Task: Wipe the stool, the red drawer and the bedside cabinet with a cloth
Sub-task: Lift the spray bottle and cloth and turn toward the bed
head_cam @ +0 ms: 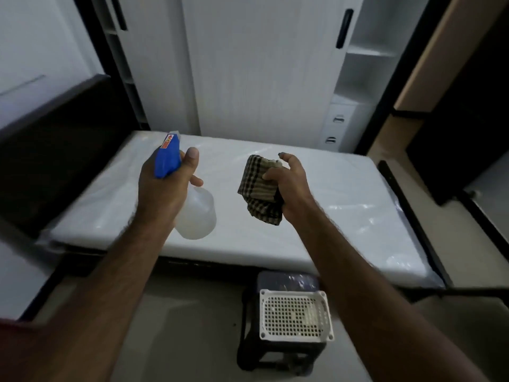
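Forearms are stretched forward above the stool (294,318), which stands on the floor just before the bed, its white perforated top not yet touched. Spray could be sent past the stool onto the plastic-wrapped mattress (248,244), since the nozzle appears aimed away over the bed. The spray bottle (197,216) is gripped by the left hand (162,188), fingers curled round its blue head. The checked cloth (260,188) is held bunched in the right hand (292,186), index finger lifted. No red drawer or bedside cabinet can be made out.

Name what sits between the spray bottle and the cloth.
Nothing: the head view shows only the wrapped mattress behind the gap between spray bottle and cloth.
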Demonstrator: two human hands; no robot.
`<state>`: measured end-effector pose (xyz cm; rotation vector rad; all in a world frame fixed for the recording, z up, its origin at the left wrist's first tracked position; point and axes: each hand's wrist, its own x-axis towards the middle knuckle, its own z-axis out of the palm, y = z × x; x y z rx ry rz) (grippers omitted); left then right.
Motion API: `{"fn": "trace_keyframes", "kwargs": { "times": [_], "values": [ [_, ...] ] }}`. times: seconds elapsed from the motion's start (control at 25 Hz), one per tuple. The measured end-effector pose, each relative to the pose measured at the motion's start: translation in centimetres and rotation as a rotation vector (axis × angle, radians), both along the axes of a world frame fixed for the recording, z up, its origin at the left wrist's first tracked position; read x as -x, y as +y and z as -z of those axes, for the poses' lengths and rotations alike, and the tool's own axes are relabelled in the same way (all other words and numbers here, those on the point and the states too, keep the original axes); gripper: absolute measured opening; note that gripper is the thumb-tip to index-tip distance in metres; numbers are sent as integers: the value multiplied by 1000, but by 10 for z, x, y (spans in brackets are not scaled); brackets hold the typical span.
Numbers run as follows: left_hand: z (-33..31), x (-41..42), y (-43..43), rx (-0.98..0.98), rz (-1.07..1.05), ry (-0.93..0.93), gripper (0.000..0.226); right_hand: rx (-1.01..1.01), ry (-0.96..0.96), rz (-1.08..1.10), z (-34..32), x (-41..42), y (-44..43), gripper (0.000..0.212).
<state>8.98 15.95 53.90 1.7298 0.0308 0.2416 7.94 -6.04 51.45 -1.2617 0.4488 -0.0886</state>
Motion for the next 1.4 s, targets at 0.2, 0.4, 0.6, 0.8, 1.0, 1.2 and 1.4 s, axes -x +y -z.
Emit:
{"fn": "trace_keyframes", "kwargs": {
  "times": [0.2,0.4,0.6,0.8,1.0,1.2,1.4],
  "values": [
    [82,-7,-73,44,174,90,41,-13,157,199,90,34,-72,65],
    [176,4,-130,57,266,238,25,63,340,298,194,72,-128,67],
    [287,20,-165,-11,278,304,28,94,477,295,314,104,-173,75],
    [380,34,-188,-31,275,317,19,237,626,277,429,124,-186,72],
    [451,42,-208,-79,258,320,31,283,641,146,497,119,-176,64],
    [495,47,-225,-88,252,338,28,259,547,-120,533,110,-170,64],
    [518,57,-231,-85,240,366,21,461,521,-163,556,113,-182,56]
  ]
}}
